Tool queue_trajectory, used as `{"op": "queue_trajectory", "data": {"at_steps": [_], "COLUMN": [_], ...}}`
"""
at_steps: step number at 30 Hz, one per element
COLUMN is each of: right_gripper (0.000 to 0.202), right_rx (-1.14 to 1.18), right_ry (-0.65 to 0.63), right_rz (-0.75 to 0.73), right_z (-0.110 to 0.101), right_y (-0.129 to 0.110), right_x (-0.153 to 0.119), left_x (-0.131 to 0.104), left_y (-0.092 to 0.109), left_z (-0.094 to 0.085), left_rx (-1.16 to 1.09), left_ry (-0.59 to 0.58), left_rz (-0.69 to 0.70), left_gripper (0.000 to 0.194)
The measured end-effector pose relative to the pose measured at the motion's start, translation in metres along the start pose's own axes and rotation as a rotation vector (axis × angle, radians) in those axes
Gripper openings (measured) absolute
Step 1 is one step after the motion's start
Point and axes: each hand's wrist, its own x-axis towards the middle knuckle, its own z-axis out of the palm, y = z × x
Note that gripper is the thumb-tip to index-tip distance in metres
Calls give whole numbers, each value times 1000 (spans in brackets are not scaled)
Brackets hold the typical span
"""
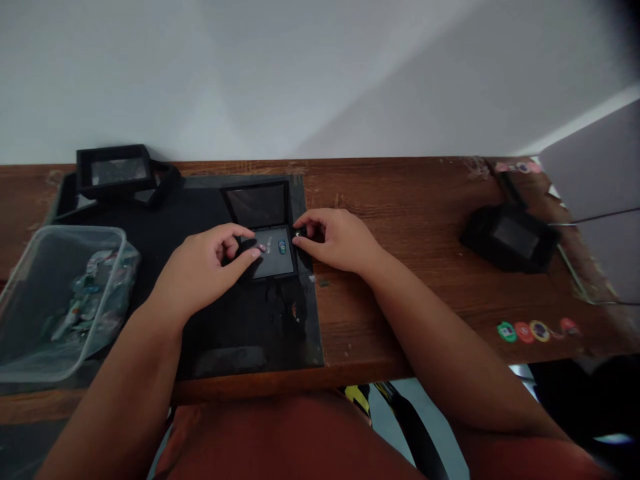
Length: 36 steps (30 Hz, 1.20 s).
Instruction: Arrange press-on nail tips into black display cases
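Note:
A shallow black box [295, 265] with a pale grey inside lies on the dark mat, its windowed lid [260, 204] tilted back. Inside are a small blue-green piece [282, 247], a clear sliver [269, 245] and a tiny pink piece [263, 247]. My left hand [203, 270] reaches over the box's left side, thumb and forefinger apart, the thumb tip beside the pink piece. At the right edge, my right hand [340, 241] has its thumb and forefinger gripping the box's side, with a small shiny dot between them.
A clear plastic tub [75, 232] of small wrapped pieces stands at the left. Behind it are stacked black window boxes [116, 172]. On the right sit a black device [515, 237] and several round stickers [525, 332]. A wall rises behind the wooden table [400, 193].

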Motion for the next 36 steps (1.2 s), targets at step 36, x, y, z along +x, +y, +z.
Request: {"op": "queue_trajectory", "data": {"at_steps": [36], "right_gripper": [20], "right_rx": [64], "right_ry": [138], "right_rz": [-208], "right_z": [7], "right_y": [8], "right_x": [-1], "left_x": [4], "left_y": [2], "left_z": [14], "left_rx": [33], "left_ry": [-2], "left_rz": [152], "left_gripper": [23]}}
